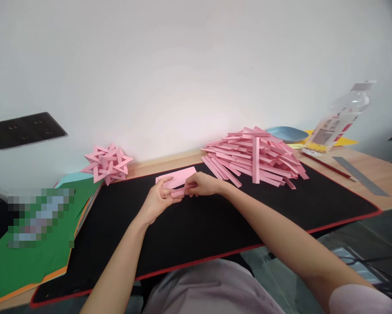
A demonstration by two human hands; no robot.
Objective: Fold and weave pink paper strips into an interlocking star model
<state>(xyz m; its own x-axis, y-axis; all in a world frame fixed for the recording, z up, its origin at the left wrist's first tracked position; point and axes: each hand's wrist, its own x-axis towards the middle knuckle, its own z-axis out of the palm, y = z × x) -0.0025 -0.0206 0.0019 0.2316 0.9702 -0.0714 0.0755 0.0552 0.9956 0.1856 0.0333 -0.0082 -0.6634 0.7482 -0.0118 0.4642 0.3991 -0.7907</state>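
Observation:
A narrow folded pink paper strip (177, 192) is pinched between my two hands above the black mat. The fingers and thumb of my left hand (156, 198) close on its left end. On its right end, the bent fingers of my right hand (203, 183) are pressed together, with the fingertips partly hidden. Flat pink paper (179, 175) lies just behind the strip, partly covered by both hands. To the right rises a large heap of folded pink strips (248, 155). A finished-looking pink paper star ornament (108, 163) sits at the back left.
The black mat (196, 235) has a red edge. Green and orange paper sheets (52, 257) lie at left. At right are a blue dish (287, 134), a clear plastic bottle (338, 120), a pencil (328, 166) and a metal ruler (361, 176). A pale wall stands behind.

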